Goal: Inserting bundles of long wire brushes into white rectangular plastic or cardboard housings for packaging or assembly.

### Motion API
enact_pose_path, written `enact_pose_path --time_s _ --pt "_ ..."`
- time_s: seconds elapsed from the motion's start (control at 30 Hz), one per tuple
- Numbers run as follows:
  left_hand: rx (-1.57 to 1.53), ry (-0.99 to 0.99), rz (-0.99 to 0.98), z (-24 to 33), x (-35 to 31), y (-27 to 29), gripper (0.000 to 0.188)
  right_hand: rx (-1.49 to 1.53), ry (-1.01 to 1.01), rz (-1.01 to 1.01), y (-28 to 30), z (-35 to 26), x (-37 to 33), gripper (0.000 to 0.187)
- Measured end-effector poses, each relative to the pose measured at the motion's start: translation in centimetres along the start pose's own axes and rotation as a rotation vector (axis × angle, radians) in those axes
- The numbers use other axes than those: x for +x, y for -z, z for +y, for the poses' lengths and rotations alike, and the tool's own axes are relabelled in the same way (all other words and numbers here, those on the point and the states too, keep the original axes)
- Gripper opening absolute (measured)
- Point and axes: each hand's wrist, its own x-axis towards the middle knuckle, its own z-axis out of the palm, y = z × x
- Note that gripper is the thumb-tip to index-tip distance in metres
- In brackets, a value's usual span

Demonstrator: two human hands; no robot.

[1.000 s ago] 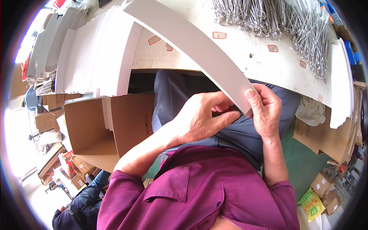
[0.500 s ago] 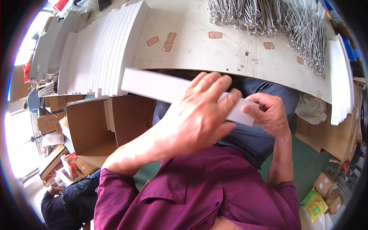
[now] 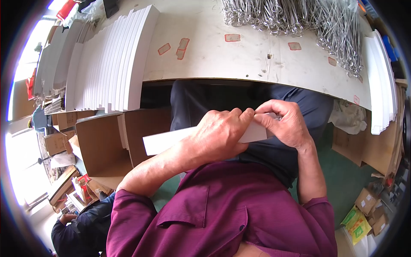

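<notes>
A long, narrow white box [image 3: 165,141] lies across my lap, its far end pointing left. My left hand [image 3: 220,130] is closed over it from above, the fingers wrapped round its right half. At the box's right end my right hand [image 3: 284,124] is closed, thumb and forefinger pinching the end. A small glint of metal shows between the right fingers; what it belongs to is mostly hidden. Beyond my hands, on the table [image 3: 201,55], lies a heap of metal skewers [image 3: 291,19] with ringed ends.
A row of white boxes [image 3: 115,60] stands at the table's left; more white boxes [image 3: 381,85] lie at its right edge. Below left is an open cardboard carton [image 3: 100,145]. Another person's dark sleeve [image 3: 83,231] shows at lower left. A plastic bag [image 3: 351,118] hangs at right.
The white box has swung so its left end is lower and nearer me. My left hand has closed round it and come down slightly; my right hand stays at the right end.
</notes>
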Motion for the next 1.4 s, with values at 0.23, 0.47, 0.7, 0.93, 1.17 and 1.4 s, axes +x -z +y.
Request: enact_pose_path --time_s 0.23,0.47,0.7,0.93,1.17,1.4 --pt "-0.099 0.155 0.088 -1.0 -1.2 -1.8 0.051 0.066 -0.003 0.228 -1.7 1.0 -0.2 0.025" --pt "-0.173 0.224 0.095 -1.2 -1.1 -2.0 0.052 0.131 0.048 0.36 -3.3 1.5 0.3 0.035" --pt "-0.26 0.233 0.136 -1.1 -1.2 -3.0 0.047 0.144 0.089 0.4 -4.2 2.3 0.5 0.033" --pt "-0.309 0.277 0.107 -0.7 -0.9 -3.3 0.053 0.025 0.112 0.37 -4.0 2.7 0.8 0.036" --pt "-0.308 0.29 0.117 -0.4 -0.3 -3.4 0.047 0.014 0.089 0.309 -3.3 1.9 0.8 0.042" --pt "-0.313 0.295 0.128 -0.6 -0.4 -3.8 0.045 0.054 0.06 0.316 -3.8 2.6 0.7 0.044"
